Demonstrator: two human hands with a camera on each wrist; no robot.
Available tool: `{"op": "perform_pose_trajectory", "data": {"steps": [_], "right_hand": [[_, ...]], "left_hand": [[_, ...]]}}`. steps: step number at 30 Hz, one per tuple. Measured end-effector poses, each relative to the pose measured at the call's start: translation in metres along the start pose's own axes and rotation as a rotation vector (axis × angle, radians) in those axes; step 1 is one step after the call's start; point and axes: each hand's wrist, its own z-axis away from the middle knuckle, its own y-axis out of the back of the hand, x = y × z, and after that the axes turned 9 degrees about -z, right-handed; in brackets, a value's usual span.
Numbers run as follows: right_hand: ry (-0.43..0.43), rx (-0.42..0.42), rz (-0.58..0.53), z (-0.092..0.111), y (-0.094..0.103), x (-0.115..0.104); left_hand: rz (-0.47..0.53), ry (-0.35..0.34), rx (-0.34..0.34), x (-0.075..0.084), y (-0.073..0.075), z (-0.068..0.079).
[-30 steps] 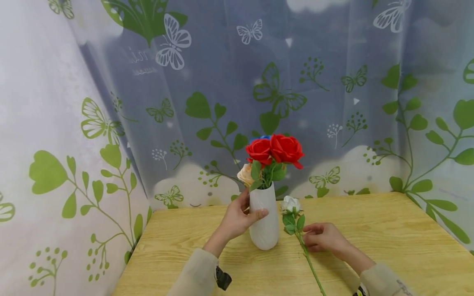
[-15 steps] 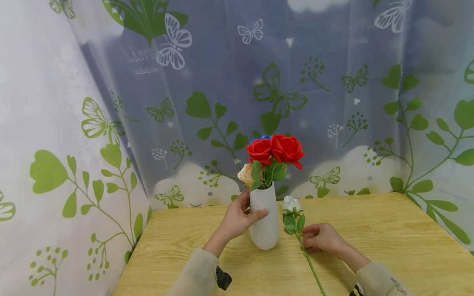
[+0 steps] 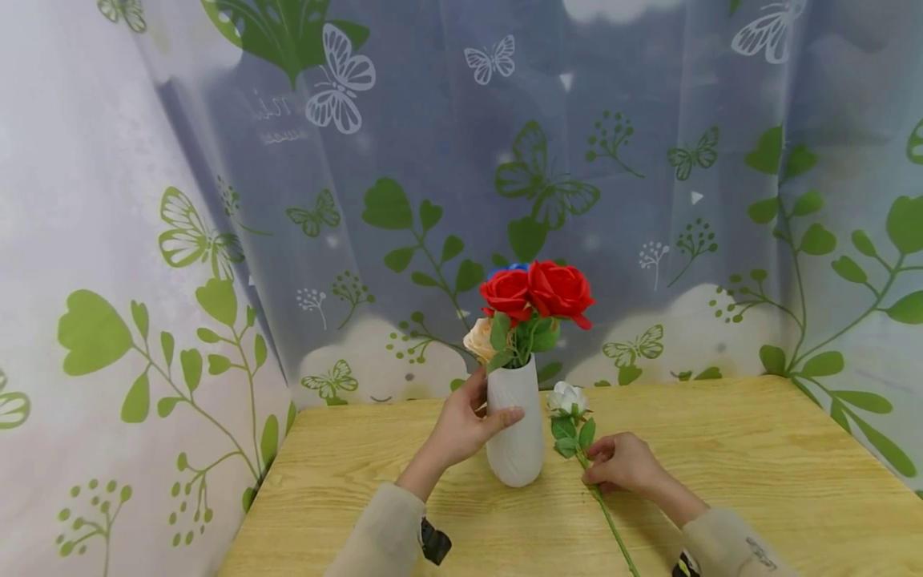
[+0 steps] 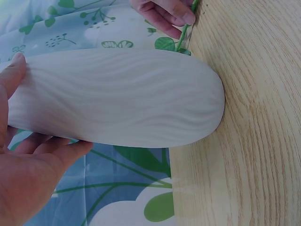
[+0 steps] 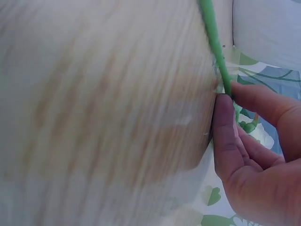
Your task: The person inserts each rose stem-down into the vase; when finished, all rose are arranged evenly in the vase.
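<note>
A white vase point(image 3: 515, 433) with a wavy relief stands upright on the table. My left hand point(image 3: 465, 429) grips its upper part, thumb across the front and fingers round the far side. In the vase are two red roses point(image 3: 558, 290), a cream rose point(image 3: 479, 340) and a blue flower point(image 3: 517, 267) mostly hidden behind. Right of the vase, a white rose point(image 3: 567, 398) lies on the table, its green stem point(image 3: 613, 525) slanting toward me. My right hand point(image 3: 627, 463) pinches that stem below the leaves; the right wrist view shows thumb and fingertips on the stem point(image 5: 214, 37).
The wooden table point(image 3: 757, 449) ends at the back against a grey-blue curtain point(image 3: 433, 120) printed with leaves and butterflies. A pale curtain point(image 3: 94, 240) hangs along the left side. Both wrists carry a black strap device point(image 3: 435, 542).
My right hand has moved slightly left and its thumb and fingers have closed onto the white rose's stem. The left hand and vase have stayed in place.
</note>
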Motion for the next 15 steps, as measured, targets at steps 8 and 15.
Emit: {"op": "perform_pose_trajectory", "data": {"steps": [8,15], "right_hand": [[-0.008,-0.069,-0.068,0.004,0.006,-0.001],[-0.036,-0.111,-0.111,0.004,0.013,0.000]], "left_hand": [[-0.003,0.005,-0.005,0.001,0.000,0.000],[0.000,-0.007,-0.006,0.001,0.001,0.000]]}}
